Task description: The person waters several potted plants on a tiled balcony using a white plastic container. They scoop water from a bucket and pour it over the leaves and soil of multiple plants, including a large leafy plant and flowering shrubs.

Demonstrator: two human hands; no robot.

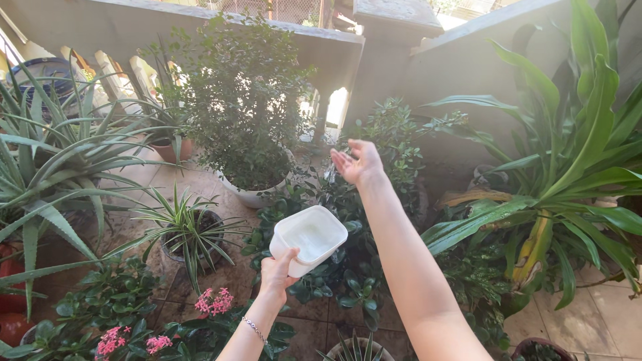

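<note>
My left hand (277,273) grips a white rectangular plastic tub (309,239) by its near corner, held level over dark green leafy plants (348,281); the tub seems to hold a little water. A thin bracelet circles that wrist. My right hand (358,162) is stretched out farther ahead, palm up and fingers spread, holding nothing, above a bushy potted shrub (394,144). Small water drops seem to hang in the air just left of its fingers.
A small-leaved bush in a white pot (251,194) stands at centre left, with a striped spider plant (190,230) and a large aloe (47,167) on the left. Pink flowers (214,301) bloom below. Broad-leaved plants (568,174) fill the right. A concrete balustrade (294,40) closes the back.
</note>
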